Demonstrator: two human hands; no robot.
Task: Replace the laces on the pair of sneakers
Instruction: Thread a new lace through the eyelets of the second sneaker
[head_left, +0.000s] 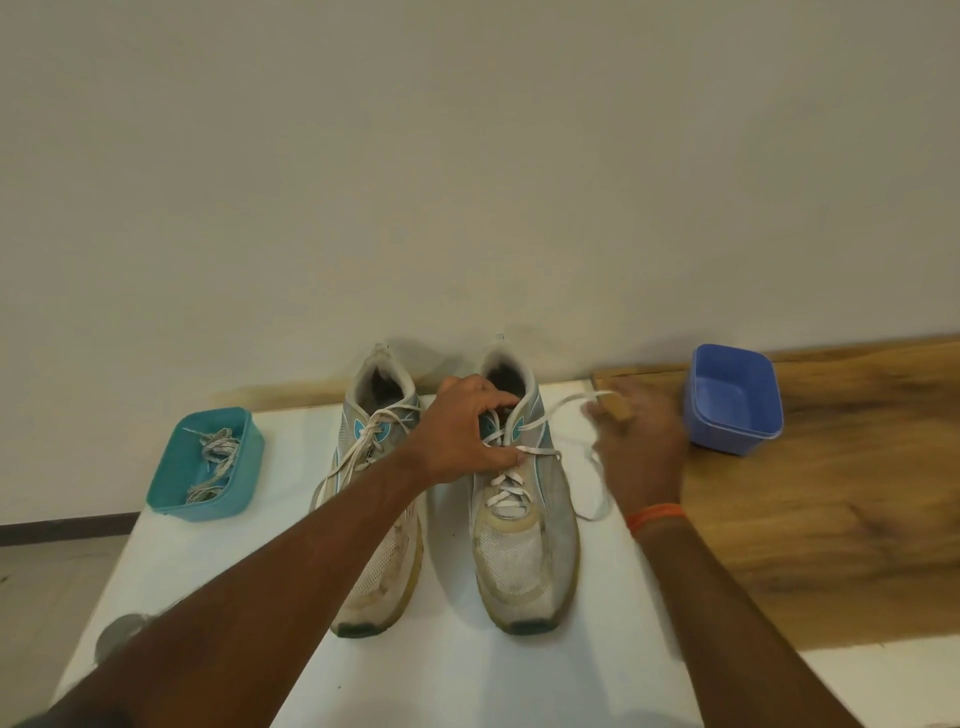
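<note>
Plain pale wall fills the upper half of the view, and below it a white table top (467, 670) runs toward the camera, with a wood-grain surface (831, 499) adjoining it on the right.

Two worn grey-and-teal sneakers stand side by side in the middle of the white top, toes toward the camera, heels close to the wall. The left sneaker (382, 551) carries a white lace whose ends trail loose over its side. The right sneaker (527, 551), just beside it, has a white lace (511, 486) crossed through its lower eyelets.

The left hand (462, 434) reaches across the left sneaker and grips the right sneaker at its tongue and upper eyelets, fingers curled over the opening and thumb pressed near the lace. The right hand (641, 441), to the right of that sneaker and blurred, pinches one free end of the lace, which stretches from the upper eyelets; an orange band sits at its wrist.

Two plastic tubs flank the pair. A teal tub (208, 506), left of the left sneaker, holds a tangle of greyish old laces (215, 457). A blue tub (735, 397) sits on the wood, right of the right hand.
</note>
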